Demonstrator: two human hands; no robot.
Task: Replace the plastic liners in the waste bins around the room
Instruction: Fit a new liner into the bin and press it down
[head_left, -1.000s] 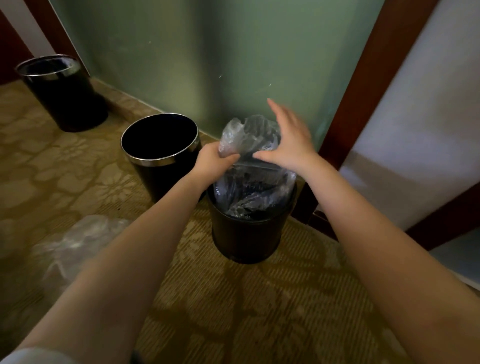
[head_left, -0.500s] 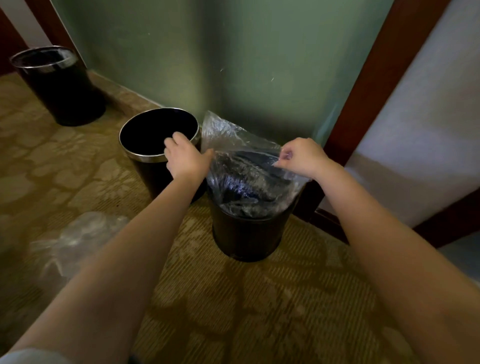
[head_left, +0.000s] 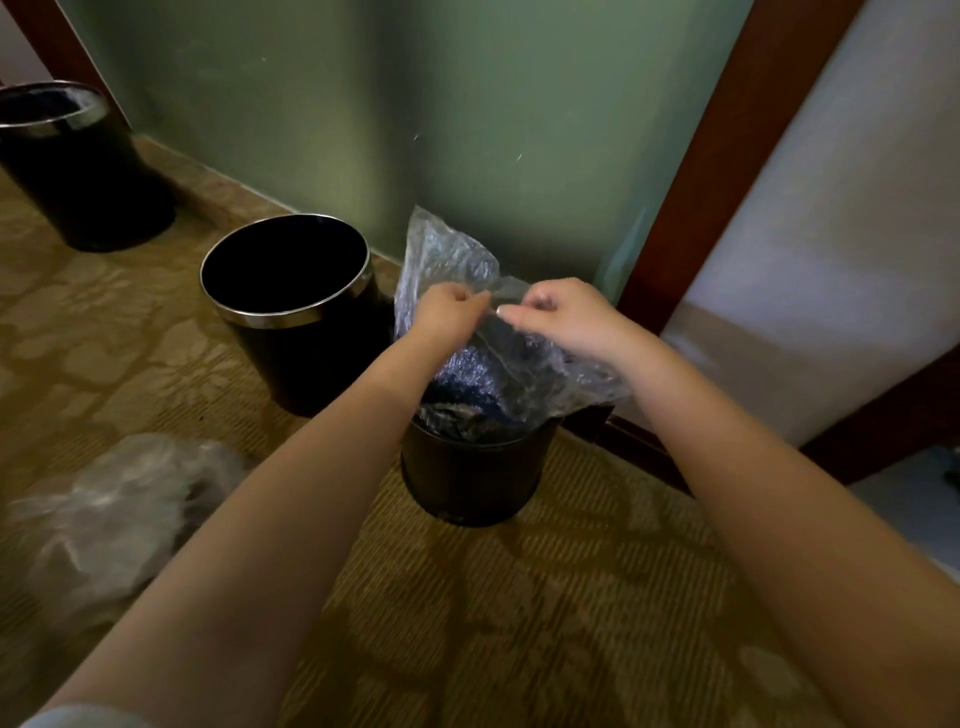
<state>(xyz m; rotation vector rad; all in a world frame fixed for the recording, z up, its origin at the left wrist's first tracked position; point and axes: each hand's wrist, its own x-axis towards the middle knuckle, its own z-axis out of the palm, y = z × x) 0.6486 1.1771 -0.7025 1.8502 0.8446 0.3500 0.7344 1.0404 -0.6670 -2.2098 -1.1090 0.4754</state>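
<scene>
A patterned gold-brown carpet covers the floor and runs up to a pale green wall. To the right of the wall stands a dark red-brown wooden post, and beyond it a white panel.

Three black bins stand in a loose row along the wall. The far bin is off at the left edge, well apart from the others. The middle bin has a shiny metal rim and shows a dark inside with no bag over its rim. The near bin stands just beside it on the right, close to the foot of the post.

On the carpet at the left lies a crumpled heap of clear plastic, blurred, apart from all three bins.

A clear plastic liner sits with its lower part bunched down inside the near bin, while its upper part rises above the rim, one corner standing up against the wall.

Both bare forearms reach in over that bin. The left hand is curled and pinches the top edge of the liner. The right hand, close beside it, pinches the same edge between thumb and fingers.
</scene>
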